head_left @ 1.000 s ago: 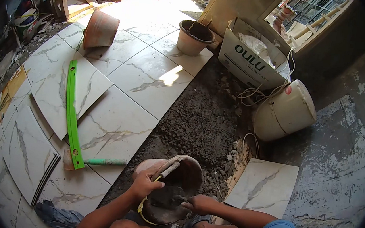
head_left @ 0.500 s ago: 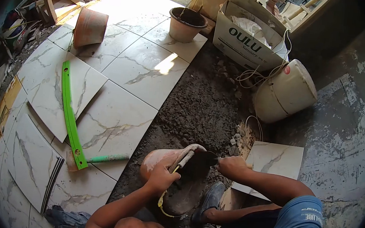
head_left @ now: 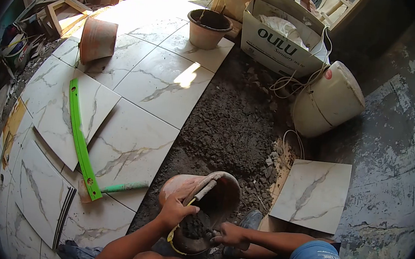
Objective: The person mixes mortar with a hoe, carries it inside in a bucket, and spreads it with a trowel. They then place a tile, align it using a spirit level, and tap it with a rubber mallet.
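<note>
A pinkish, mortar-stained bucket (head_left: 175, 184) lies tilted on the wet grey mortar bed, its mouth turned toward me. My left hand (head_left: 176, 212) is closed around the rim by the yellow handle strap. Low at the bucket's mouth, my right hand (head_left: 233, 234) is closed on a trowel, whose blade is hard to make out against the dark inside. A lump of grey mortar (head_left: 197, 224) shows within the mouth. Bare mortar (head_left: 228, 126) spreads beyond the bucket, alongside the laid marble-patterned tiles.
A green level (head_left: 79, 139) and a green-handled mallet (head_left: 125, 186) lie on the tiles at left. Two other buckets, one tipped (head_left: 98, 41) and one upright (head_left: 207, 31), stand farther back. A cardboard box (head_left: 277, 46), a whitish drum (head_left: 329, 99) and a loose tile (head_left: 312, 196) are at right.
My right hand with the trowel has moved down and left, from beside the bucket's upper rim to its lower mouth. The left hand keeps its hold on the bucket.
</note>
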The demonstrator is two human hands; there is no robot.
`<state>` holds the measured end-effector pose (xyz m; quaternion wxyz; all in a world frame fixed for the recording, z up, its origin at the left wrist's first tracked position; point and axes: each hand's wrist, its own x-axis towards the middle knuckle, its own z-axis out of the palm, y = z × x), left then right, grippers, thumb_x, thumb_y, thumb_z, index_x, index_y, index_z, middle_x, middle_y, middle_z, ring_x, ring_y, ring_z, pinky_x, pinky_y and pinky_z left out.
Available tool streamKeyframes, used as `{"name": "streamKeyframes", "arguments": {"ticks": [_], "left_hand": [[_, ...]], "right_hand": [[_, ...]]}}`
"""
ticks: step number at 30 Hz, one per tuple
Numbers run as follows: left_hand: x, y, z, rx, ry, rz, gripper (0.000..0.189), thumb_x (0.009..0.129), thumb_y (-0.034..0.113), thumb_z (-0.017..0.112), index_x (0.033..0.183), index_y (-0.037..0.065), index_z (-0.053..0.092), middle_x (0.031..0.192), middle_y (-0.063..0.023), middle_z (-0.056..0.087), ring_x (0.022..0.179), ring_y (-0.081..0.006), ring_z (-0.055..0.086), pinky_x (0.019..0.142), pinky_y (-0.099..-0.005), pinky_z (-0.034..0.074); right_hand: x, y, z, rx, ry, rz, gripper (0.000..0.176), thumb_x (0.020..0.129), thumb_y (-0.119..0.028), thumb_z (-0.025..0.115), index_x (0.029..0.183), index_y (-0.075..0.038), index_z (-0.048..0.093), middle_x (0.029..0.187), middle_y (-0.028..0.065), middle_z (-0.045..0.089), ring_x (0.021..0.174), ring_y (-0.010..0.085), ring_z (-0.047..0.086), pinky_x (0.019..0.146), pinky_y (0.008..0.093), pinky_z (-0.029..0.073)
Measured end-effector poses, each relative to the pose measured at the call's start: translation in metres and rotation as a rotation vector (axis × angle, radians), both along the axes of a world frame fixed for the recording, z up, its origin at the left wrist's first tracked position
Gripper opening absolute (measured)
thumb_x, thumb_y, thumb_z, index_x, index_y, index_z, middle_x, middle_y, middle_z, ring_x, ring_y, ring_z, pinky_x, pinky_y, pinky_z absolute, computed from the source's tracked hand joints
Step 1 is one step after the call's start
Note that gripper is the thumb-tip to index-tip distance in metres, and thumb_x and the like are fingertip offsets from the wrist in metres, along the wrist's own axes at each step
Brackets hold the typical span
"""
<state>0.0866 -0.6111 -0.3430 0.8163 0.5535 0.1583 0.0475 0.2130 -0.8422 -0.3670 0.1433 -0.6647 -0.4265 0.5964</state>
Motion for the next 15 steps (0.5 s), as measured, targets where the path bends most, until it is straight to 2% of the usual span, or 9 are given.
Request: {"name": "streamKeyframes", "arguments": {"ticks": [3,5,6,8,9,11,12,14,15], "left_hand": [[-0.002,0.006,-0.006,0.095,-0.089,0.034,0.072,0.068,0.004,0.069,0.136,-0.005,0.048,0.143,-0.0118,0.047,0.136,-0.0216,0.038,0.115,-0.0327,0.021],[-0.002,0.004,0.003,0.0,-0.061,0.068,0.072,0.068,0.005,0.069,0.136,-0.005,0.048,0.141,-0.0113,0.048,0.135,-0.0207,0.039,0.114,-0.0326,0.023],[0.0,0.004,0.006,-0.016,-0.042,0.077,0.07,0.07,0.003,0.068,0.137,-0.004,0.047,0.141,-0.0114,0.049,0.133,-0.0201,0.041,0.113,-0.0316,0.026],[0.001,0.006,0.015,-0.001,-0.018,0.104,0.069,0.072,-0.001,0.066,0.138,-0.004,0.046,0.139,-0.011,0.05,0.13,-0.0192,0.044,0.111,-0.0306,0.029],[0.002,0.007,0.015,0.0,-0.027,0.107,0.069,0.072,-0.001,0.066,0.138,-0.004,0.046,0.139,-0.011,0.05,0.13,-0.0192,0.044,0.111,-0.0306,0.029],[-0.002,0.01,0.014,-0.042,-0.007,0.119,0.068,0.072,-0.002,0.065,0.137,-0.005,0.046,0.138,-0.0108,0.051,0.128,-0.0188,0.046,0.109,-0.0302,0.031],[-0.003,0.01,0.014,-0.043,-0.004,0.122,0.068,0.072,-0.002,0.065,0.137,-0.005,0.046,0.138,-0.0108,0.051,0.128,-0.0188,0.046,0.109,-0.0302,0.031],[-0.002,0.006,0.017,-0.04,-0.004,0.122,0.067,0.072,-0.003,0.065,0.137,-0.005,0.047,0.137,-0.0106,0.052,0.127,-0.0186,0.047,0.109,-0.0299,0.032],[-0.001,0.004,0.017,-0.046,-0.005,0.122,0.067,0.072,-0.003,0.065,0.137,-0.005,0.047,0.137,-0.0106,0.052,0.127,-0.0186,0.047,0.109,-0.0299,0.032]], "right_hand": [[0.01,0.004,0.01,-0.003,0.041,-0.005,0.034,0.085,-0.031,0.063,0.089,0.003,0.063,0.072,0.0175,0.065,0.069,0.0258,0.066,0.061,0.0402,0.049],[0.017,0.004,0.015,0.199,-0.251,0.136,0.032,0.089,-0.031,0.057,0.093,0.0,0.061,0.08,0.0183,0.066,0.076,0.0318,0.067,0.063,0.042,0.05],[0.023,0.005,0.021,0.201,-0.258,0.133,0.032,0.089,-0.031,0.057,0.093,0.0,0.061,0.08,0.0183,0.066,0.076,0.0318,0.067,0.063,0.042,0.05],[0.034,0.014,0.048,0.112,-0.661,0.231,0.03,0.091,-0.032,0.053,0.096,-0.003,0.059,0.086,0.0187,0.065,0.08,0.0353,0.066,0.066,0.0439,0.052],[0.045,0.007,0.043,0.216,-0.82,0.277,0.03,0.091,-0.034,0.052,0.099,-0.006,0.057,0.087,0.0158,0.064,0.078,0.0341,0.067,0.069,0.0444,0.053],[0.058,0.01,0.056,0.192,-0.999,0.379,0.031,0.09,-0.037,0.053,0.096,-0.007,0.058,0.087,0.0138,0.066,0.081,0.0324,0.067,0.069,0.0465,0.053],[0.06,0.017,0.066,0.192,-0.995,0.382,0.031,0.09,-0.037,0.053,0.096,-0.007,0.058,0.087,0.0138,0.066,0.081,0.0324,0.067,0.069,0.0465,0.053],[0.053,0.032,0.094,-0.138,-0.805,0.288,0.039,0.093,-0.043,0.05,0.098,-0.006,0.061,0.089,0.0148,0.068,0.087,0.0332,0.067,0.073,0.0481,0.053],[0.048,0.035,0.09,-0.143,-0.806,0.29,0.039,0.093,-0.043,0.05,0.098,-0.006,0.061,0.089,0.0148,0.068,0.087,0.0332,0.067,0.073,0.0481,0.053]]}}
